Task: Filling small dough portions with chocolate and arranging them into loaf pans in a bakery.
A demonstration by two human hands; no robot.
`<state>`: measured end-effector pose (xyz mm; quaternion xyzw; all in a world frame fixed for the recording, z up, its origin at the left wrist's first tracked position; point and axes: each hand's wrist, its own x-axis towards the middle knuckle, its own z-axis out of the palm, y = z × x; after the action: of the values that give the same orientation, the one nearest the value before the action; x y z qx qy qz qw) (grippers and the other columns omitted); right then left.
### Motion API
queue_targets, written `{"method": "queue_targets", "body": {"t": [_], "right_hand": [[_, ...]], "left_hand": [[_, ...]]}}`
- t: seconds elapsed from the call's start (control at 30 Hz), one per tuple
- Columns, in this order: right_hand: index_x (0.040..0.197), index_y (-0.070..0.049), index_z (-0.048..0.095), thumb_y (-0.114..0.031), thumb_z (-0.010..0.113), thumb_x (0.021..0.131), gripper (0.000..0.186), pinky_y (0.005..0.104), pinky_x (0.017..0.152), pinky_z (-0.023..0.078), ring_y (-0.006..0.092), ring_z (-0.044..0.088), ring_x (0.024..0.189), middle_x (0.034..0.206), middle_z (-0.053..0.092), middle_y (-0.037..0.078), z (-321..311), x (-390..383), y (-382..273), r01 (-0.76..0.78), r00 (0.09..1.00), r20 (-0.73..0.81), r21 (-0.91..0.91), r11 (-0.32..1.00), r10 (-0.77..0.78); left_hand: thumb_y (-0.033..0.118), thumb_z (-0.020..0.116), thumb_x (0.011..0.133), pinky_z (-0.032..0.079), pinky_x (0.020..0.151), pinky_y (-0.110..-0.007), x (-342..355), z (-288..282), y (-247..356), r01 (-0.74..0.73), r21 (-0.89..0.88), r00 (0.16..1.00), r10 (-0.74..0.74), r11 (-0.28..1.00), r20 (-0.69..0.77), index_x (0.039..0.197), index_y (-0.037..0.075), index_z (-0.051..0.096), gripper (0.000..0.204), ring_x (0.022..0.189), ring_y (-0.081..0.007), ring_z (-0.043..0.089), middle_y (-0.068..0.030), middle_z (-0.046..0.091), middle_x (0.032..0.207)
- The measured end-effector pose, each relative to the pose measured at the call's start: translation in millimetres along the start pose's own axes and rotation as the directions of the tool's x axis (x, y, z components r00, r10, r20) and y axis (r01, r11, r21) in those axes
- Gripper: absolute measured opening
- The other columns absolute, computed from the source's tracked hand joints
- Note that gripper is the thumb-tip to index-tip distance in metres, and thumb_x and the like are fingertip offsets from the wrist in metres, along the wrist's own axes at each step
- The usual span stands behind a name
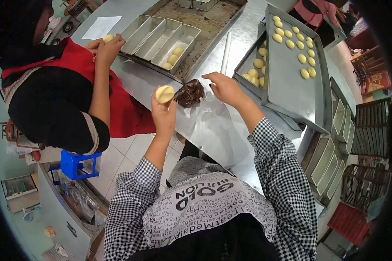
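My left hand [163, 111] holds a pale yellow, flattened piece of dough [164, 94] upright in its fingers, just left of a dark brown glossy mass of filling [190, 93] on a clear plastic sheet [213, 130]. My right hand [222, 89] is above the right side of that mass, fingers apart and extended, with nothing visible in them.
A person [56, 95] in a red apron works at left, holding dough. Beyond my hands sit loaf tins [146, 43] on a baking sheet. Trays of dough balls [292, 82] lie at right, beside a metal rod [225, 54]. A blue stool [76, 165] stands lower left.
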<state>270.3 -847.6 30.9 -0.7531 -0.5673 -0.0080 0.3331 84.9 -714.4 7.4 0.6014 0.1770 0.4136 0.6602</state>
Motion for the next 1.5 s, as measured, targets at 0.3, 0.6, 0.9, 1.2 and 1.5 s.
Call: {"method": "queue_targets", "body": {"t": [0.3, 0.6, 0.9, 1.2, 1.5], "right_hand": [[0.111, -0.011, 0.056, -0.005, 0.057, 0.08, 0.032, 0.0363, 0.08, 0.047, 0.0299, 0.056, 0.096, 0.108, 0.056, 0.008, 35, 28, 16, 0.0, 0.983, 0.182, 0.152, 0.988, -0.028], [0.099, -0.001, 0.058, -0.013, 0.052, 0.091, 0.016, 0.0272, 0.08, 0.044, 0.0139, 0.054, 0.088, 0.096, 0.058, 0.005, 51, 22, 29, -0.317, 0.927, 0.361, 0.604, 0.731, 0.103], [0.106, -0.001, 0.058, -0.019, 0.05, 0.094, 0.023, 0.0245, 0.077, 0.044, 0.0084, 0.053, 0.084, 0.091, 0.06, 0.0, 53, 2, 29, -0.556, 0.831, 0.495, 0.72, 0.416, 0.254], [0.128, -0.005, 0.046, -0.013, 0.06, 0.084, 0.047, 0.0305, 0.082, 0.046, 0.0216, 0.052, 0.106, 0.12, 0.052, 0.01, 41, -28, -15, -0.27, 0.926, -0.107, 0.481, 0.834, 0.361], [0.138, -0.004, 0.032, -0.006, 0.053, 0.089, 0.053, 0.0282, 0.089, 0.043, 0.0135, 0.05, 0.107, 0.121, 0.052, 0.008, -6, -50, -91, -0.273, 0.956, 0.196, 0.864, 0.423, 0.216]], "left_hand": [[-0.007, 0.055, 0.078, 0.045, 0.092, -0.03, 37, 10, -22, -0.113, 0.251, 0.981, 0.067, 0.961, 0.185, 0.134, 0.002, 0.029, 0.063, 0.108, -0.0201, 0.051, -0.0136, 0.045, 0.122], [-0.011, 0.053, 0.079, 0.045, 0.088, -0.028, 33, 19, -26, 0.127, 0.04, 0.977, -0.132, 0.991, 0.165, 0.137, 0.004, 0.023, 0.067, 0.102, -0.0174, 0.053, -0.0116, 0.047, 0.118], [-0.013, 0.05, 0.079, 0.043, 0.091, -0.029, 19, 22, -32, 0.205, -0.141, 0.978, -0.196, 0.968, 0.078, 0.137, 0.004, 0.018, 0.069, 0.106, -0.0174, 0.051, -0.0116, 0.046, 0.12], [-0.006, 0.045, 0.086, 0.047, 0.089, -0.031, 17, 16, -5, 0.073, -0.159, 0.991, -0.089, 0.985, -0.096, 0.131, 0.001, 0.031, 0.047, 0.107, -0.0194, 0.054, -0.0109, 0.052, 0.118], [0.011, 0.052, 0.092, 0.05, 0.087, -0.032, -47, 33, 61, 0.473, -0.189, 0.852, -0.392, 0.861, 0.346, 0.127, 0.002, 0.047, 0.037, 0.098, -0.0155, 0.059, -0.0075, 0.058, 0.114]]}}
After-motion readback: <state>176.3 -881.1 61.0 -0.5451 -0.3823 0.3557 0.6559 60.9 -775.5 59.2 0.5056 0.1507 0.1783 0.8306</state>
